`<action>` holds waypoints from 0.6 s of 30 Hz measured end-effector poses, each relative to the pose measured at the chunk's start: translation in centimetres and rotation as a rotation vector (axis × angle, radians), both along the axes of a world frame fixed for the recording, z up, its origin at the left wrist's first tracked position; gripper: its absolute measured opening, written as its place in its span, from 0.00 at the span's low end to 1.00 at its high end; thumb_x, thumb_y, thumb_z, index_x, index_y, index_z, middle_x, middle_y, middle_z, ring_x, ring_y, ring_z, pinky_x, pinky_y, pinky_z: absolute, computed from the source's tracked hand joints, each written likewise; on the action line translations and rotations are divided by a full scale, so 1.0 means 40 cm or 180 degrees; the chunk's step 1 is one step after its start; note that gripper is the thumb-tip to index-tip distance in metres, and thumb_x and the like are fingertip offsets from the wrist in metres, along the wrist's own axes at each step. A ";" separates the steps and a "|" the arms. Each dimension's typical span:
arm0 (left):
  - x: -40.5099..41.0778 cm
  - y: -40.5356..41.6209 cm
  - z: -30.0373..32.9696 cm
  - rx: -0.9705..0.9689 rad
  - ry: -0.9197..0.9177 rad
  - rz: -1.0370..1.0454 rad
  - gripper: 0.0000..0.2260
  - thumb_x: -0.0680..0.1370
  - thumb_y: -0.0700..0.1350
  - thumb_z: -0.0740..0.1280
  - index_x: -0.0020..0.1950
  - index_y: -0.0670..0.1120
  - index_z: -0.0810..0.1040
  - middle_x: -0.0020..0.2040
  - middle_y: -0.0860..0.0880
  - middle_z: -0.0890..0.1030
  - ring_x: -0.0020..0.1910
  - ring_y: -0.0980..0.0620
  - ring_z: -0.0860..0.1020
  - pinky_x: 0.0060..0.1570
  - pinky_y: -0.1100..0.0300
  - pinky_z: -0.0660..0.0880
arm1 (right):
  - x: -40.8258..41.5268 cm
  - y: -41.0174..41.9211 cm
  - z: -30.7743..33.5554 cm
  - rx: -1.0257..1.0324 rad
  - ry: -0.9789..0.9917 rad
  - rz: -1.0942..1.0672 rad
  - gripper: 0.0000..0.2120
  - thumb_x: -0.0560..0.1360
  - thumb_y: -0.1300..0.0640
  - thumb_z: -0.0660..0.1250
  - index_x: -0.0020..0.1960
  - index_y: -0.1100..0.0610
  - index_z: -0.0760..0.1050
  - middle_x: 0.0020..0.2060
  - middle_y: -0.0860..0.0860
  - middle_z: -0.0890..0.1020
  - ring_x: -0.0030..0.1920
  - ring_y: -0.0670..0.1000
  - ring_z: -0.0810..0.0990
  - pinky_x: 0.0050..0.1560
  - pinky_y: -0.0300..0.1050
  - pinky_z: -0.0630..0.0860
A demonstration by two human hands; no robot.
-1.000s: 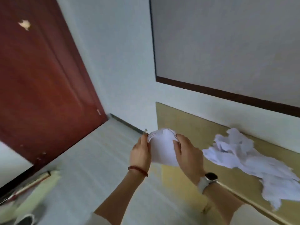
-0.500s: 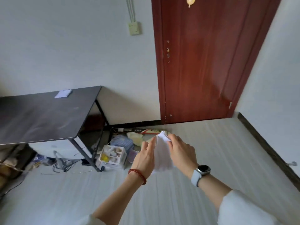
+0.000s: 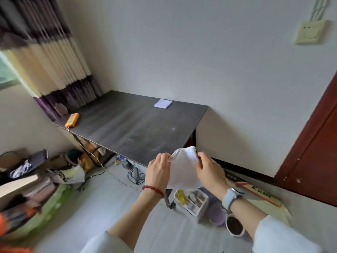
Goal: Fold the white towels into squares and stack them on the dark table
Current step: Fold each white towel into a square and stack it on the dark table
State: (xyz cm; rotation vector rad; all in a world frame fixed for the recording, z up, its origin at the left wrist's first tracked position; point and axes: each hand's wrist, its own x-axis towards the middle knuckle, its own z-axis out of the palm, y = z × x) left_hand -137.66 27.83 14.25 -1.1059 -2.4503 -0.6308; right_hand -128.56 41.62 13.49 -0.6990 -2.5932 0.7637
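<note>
A white towel (image 3: 183, 170) hangs in the air between my two hands, just in front of the near right corner of the dark table (image 3: 135, 125). My left hand (image 3: 158, 172) pinches the towel's upper left edge. My right hand (image 3: 209, 170) pinches its upper right edge. The towel's lower part hangs down between my wrists. One folded white towel (image 3: 162, 103) lies flat near the table's far edge, close to the wall.
An orange device (image 3: 72, 119) with a cable lies on the table's left end, by a striped curtain (image 3: 45, 61). Under and beside the table are cables, a white organiser box (image 3: 193, 201), bowls and bags. A red door (image 3: 315, 152) stands at the right.
The view has swung left, from the tan surface with the pile of towels, past the red door, to the dark table. Both hands kept hold of the same towel.
</note>
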 end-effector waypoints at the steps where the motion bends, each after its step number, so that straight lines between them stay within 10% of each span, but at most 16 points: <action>1: -0.078 0.001 0.011 -0.0115 0.0133 0.0122 0.14 0.57 0.31 0.72 0.38 0.43 0.77 0.34 0.49 0.79 0.26 0.51 0.77 0.25 0.65 0.71 | -0.077 0.001 0.010 -0.0011 0.0056 0.0081 0.10 0.79 0.55 0.56 0.57 0.57 0.69 0.54 0.53 0.78 0.51 0.60 0.77 0.40 0.48 0.68; 11: -0.706 -0.144 -0.017 0.0137 -0.0386 0.0781 0.08 0.65 0.32 0.67 0.40 0.43 0.76 0.34 0.46 0.77 0.23 0.45 0.73 0.26 0.60 0.75 | -0.750 -0.112 -0.022 -0.0293 0.0001 0.0617 0.09 0.79 0.54 0.55 0.55 0.55 0.70 0.49 0.49 0.79 0.48 0.58 0.76 0.40 0.45 0.65; 18: -1.199 -0.254 -0.121 0.0631 -0.1614 0.0901 0.06 0.78 0.42 0.62 0.52 0.42 0.76 0.45 0.50 0.75 0.44 0.49 0.73 0.43 0.63 0.64 | -1.228 -0.229 -0.118 -0.0765 -0.0285 0.0132 0.07 0.78 0.53 0.56 0.51 0.54 0.70 0.41 0.49 0.79 0.44 0.58 0.77 0.40 0.46 0.68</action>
